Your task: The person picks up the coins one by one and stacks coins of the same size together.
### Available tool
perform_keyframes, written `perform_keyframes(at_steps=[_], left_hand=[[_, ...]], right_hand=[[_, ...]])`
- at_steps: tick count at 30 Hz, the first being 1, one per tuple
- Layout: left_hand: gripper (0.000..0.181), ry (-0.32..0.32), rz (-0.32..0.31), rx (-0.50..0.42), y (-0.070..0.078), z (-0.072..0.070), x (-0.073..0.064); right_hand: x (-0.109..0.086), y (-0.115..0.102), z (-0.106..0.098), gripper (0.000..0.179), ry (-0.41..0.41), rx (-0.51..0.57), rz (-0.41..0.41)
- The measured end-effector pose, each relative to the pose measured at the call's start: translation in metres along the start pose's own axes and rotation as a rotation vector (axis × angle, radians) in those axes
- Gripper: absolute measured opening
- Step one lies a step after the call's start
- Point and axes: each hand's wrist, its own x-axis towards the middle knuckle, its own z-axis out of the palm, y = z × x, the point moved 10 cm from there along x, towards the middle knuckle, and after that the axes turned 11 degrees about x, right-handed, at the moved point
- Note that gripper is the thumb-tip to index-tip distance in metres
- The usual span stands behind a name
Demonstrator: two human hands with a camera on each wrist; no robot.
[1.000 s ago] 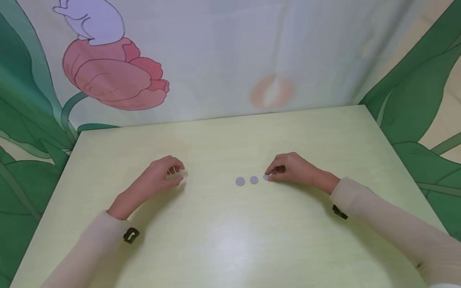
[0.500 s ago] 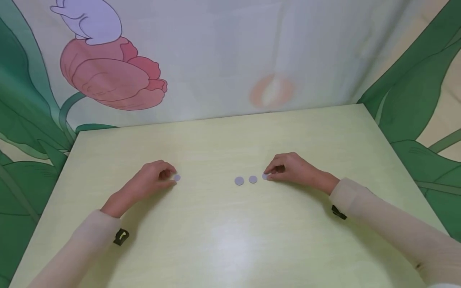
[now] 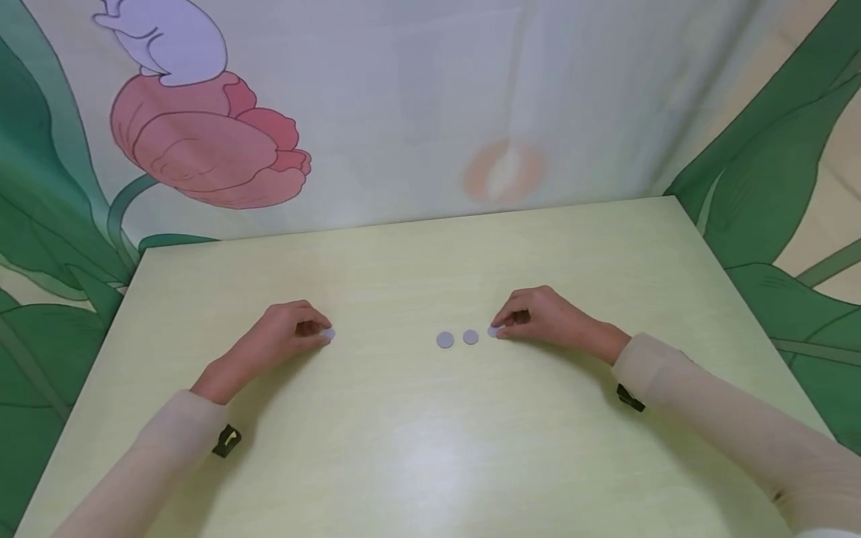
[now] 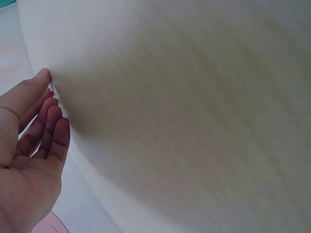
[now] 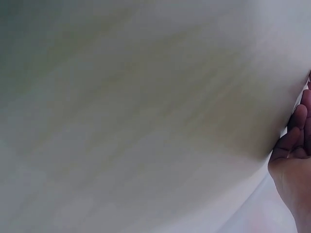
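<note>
Several small, flat, silver-grey discs that look like coins lie in the head view. My left hand (image 3: 282, 329) pinches one coin (image 3: 329, 333) by its edges, low at the tabletop, left of the middle. In the left wrist view, the thumb and fingers (image 4: 44, 74) meet around a thin sliver of it. To the right, two coins (image 3: 445, 340) (image 3: 471, 337) lie flat, side by side and apart. My right hand (image 3: 548, 316) pinches a third coin (image 3: 494, 332) at the end of that row, partly covered by its fingertips. The right wrist view cuts off those fingertips.
A pale yellow-green table (image 3: 403, 448) spreads beneath both arms. Behind its far edge hangs a white curtain (image 3: 403, 112) printed with a pink flower and green leaves. Beige sleeves (image 3: 713, 418) cover both forearms, with a dark clip-like piece (image 3: 227, 441) below the left cuff.
My left hand has drawn back slightly to the left, bringing a coin into view, and its thumb and finger have closed onto that coin. My right hand stays at its coin.
</note>
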Motion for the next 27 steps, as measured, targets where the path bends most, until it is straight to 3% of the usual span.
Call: perform_keyframes(at_steps=[18,27], left_hand=[[0.013,-0.029,-0.022,0.027,0.005,0.004,0.004],[0.01,-0.005,0.041,0.057,0.013,-0.001,0.004]], right_hand=[[0.002,-0.001,0.0,0.011,-0.017,-0.008,0.034],[0.003,0.002,0.001,0.011,-0.016,-0.003,0.027]])
